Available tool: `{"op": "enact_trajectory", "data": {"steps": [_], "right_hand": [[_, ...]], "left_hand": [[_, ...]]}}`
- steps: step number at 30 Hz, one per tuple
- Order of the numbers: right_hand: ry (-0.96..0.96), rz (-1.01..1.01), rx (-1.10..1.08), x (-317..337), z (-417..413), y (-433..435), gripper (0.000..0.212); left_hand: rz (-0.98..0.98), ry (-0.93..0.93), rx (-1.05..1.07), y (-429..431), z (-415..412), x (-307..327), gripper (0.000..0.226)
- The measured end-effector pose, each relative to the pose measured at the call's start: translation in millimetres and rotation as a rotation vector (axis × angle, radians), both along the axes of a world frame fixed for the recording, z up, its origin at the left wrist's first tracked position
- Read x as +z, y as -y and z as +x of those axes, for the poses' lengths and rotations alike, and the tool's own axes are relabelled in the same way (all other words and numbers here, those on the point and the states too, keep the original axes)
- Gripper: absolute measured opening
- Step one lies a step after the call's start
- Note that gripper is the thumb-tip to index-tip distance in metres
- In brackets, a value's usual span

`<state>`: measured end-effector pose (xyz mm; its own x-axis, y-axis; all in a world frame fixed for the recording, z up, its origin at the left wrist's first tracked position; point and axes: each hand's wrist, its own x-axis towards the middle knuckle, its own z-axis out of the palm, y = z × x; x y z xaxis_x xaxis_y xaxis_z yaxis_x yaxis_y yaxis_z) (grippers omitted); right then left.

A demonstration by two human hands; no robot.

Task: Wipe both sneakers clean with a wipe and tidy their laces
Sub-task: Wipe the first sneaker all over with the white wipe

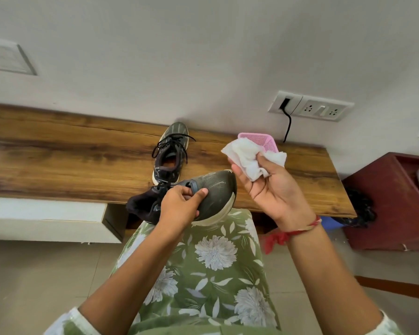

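Sneakers of dark grey mesh, with black laces and pale, scuffed soles. The near sneaker (215, 189) is held over the person's lap, toe to the right and tilted so that its upper faces the camera. Its rounded toe is dull and faintly streaked. The left hand (179, 206) grasps it at the lace area, with the thumb laid flat on the mesh and the fingers curled in by the tongue. The far sneaker (169, 153) stands upright on the wooden shelf (58, 153), toe towards the wall, its laces (172, 141) loose and looped across the opening. The shelf is a long brown plank with strong dark grain.

The right hand (271, 189), raised palm to the camera, pinches a crumpled white wipe (249, 158) between thumb and fingertips. It is just right of the near sneaker's toe and apart from it. Behind the wipe sits a pink perforated object (264, 140), perhaps a lid, though too much is hidden to tell. A red thread (307, 227) circles the right wrist, and the green garment (215, 262) below carries white flowers.
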<state>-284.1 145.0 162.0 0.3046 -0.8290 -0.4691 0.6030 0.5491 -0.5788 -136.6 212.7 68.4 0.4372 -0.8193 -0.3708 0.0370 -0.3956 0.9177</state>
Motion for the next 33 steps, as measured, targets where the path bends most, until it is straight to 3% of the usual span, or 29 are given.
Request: {"op": "enact_trajectory", "data": {"steps": [4, 6, 7, 9, 12, 15, 19, 22, 25, 30, 33], "right_hand": [[-0.002, -0.032, -0.049, 3.5, 3.1, -9.2, 0.040], [-0.124, -0.177, -0.143, -0.8, 6.5, -15.5, 0.033], [-0.291, -0.326, -0.151, -5.2, 9.0, -20.5, 0.028], [-0.800, -0.774, -0.075, -20.3, 12.7, -32.9, 0.029], [-1.484, -1.370, 0.224, -63.5, 11.8, -38.3, 0.053], [-1.800, -1.597, 0.327, -84.3, 6.8, -39.3, 0.047], [-1.876, -1.610, 0.257, -93.8, -0.5, -36.1, 0.039], [-1.858, -1.697, 0.371, -101.9, 1.1, -39.4, 0.039], [-1.824, -1.844, 0.449, -101.6, -4.2, -36.0, 0.038], [-1.888, -1.728, 0.310, -102.9, 0.6, -33.5, 0.039], [-1.866, -1.848, 0.437, -116.8, 10.5, -48.6, 0.039]], "left_hand": [[-0.021, 0.151, 0.021, 4.0, 1.6, 0.3, 0.032], [-0.031, 0.228, 0.041, 0.4, 0.3, -0.7, 0.030], [-0.038, 0.265, 0.052, -2.2, -0.9, -1.4, 0.029], [-0.052, 0.313, 0.070, -6.9, -2.2, -4.9, 0.026], [-0.038, 0.332, 0.094, -11.6, -0.5, -13.5, 0.025], [-0.008, 0.313, 0.095, -13.6, -2.1, -21.4, 0.024], [-0.023, 0.022, 0.161, -7.6, -9.0, -25.8, 0.021], [-0.036, -0.110, 0.224, -3.7, -12.2, -26.7, 0.018], [-0.040, -0.172, 0.264, -1.4, -11.0, -25.3, 0.015], [-0.040, -0.180, 0.263, 3.3, -10.2, -24.2, 0.012], [-0.027, -0.168, 0.281, 5.0, -10.0, -26.1, 0.016]]}}
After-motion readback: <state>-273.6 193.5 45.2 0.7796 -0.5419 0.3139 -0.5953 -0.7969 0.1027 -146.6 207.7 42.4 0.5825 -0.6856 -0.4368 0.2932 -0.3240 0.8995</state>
